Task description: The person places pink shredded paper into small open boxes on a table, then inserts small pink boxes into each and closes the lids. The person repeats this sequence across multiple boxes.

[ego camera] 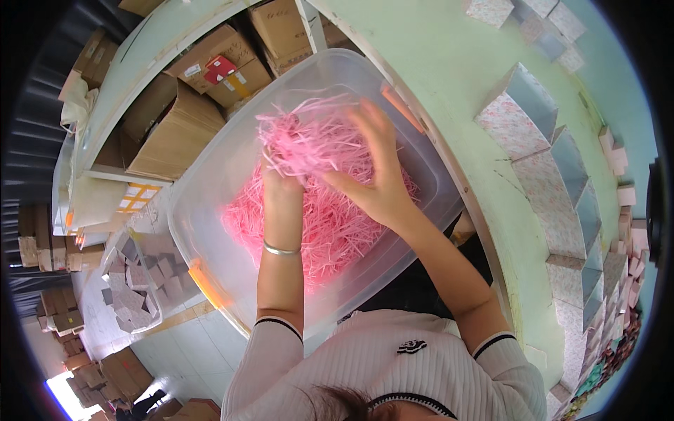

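Note:
A translucent plastic bin (197,221) with orange latches stands before me, holding a heap of pink shredded paper (337,237). Above the heap, my left hand (283,176) bears a loose tuft of pink paper strands (297,139); the strands hide most of its fingers. A metal bangle (281,250) circles the left wrist. My right hand (382,173) is at the tuft's right side, thumb and fingers spread wide. Its thumb tip reaches the tuft's lower edge, and its fingertips are blurred. Whether any strands lie in its grasp is hard to make out.
On the right, a pale green table (437,89) carries a row of open patterned boxes (526,137). Cardboard cartons (179,131) fill the shelf beyond the bin. A clear tub of small grey boxes (129,289) sits on the floor at left.

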{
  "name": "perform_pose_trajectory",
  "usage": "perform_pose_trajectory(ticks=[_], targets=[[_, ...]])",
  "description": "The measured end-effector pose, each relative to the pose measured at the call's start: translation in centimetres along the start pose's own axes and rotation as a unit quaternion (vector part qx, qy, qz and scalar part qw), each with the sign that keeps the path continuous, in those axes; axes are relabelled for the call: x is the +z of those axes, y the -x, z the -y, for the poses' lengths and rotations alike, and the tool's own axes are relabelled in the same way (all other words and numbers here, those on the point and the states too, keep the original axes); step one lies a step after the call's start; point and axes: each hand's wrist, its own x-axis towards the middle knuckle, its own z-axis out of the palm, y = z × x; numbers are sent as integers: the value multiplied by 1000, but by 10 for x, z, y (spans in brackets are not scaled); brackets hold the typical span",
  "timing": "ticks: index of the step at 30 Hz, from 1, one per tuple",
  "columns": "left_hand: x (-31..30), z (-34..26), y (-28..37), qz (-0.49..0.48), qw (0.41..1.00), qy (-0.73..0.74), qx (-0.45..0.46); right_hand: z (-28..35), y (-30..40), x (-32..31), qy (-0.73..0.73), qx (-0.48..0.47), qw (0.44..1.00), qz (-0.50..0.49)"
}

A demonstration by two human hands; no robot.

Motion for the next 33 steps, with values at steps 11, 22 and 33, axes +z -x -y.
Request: perform_pose_trajectory(ticks=[11,22,33], targets=[[84,64,23,55,504,-792,338,10,-6,0,-535,323,766,-154],[138,115,55,169,939,-298,20,-2,-17,-72,-558,82,795,-225],[265,215,107,364,888,-54,-276,99,56,-207,219,-235,861,-394]])
